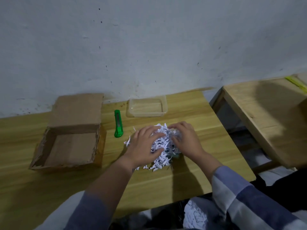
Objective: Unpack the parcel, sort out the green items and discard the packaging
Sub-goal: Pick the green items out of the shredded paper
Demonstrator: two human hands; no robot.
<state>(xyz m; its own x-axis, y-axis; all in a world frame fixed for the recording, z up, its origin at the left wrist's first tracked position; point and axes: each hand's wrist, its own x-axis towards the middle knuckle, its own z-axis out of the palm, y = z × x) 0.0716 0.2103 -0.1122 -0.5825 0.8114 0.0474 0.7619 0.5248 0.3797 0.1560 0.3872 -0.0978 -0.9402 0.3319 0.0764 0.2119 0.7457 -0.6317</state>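
A heap of white shredded paper (163, 147) lies on the wooden table (191, 176). My left hand (143, 146) presses on its left side and my right hand (184, 138) on its right side, fingers spread over the shreds. A bit of something greenish (176, 156) peeks out at the heap's lower right. The cardboard box (69, 146) stands open at the left, its flap up, with nothing visible inside. A green utility knife (118, 124) lies between the box and the heap.
A clear plastic container (146, 106) sits by the wall behind the heap. A second wooden table (265, 113) stands to the right across a gap. More shredded paper (196, 216) lies in a dark bag below the table's front edge.
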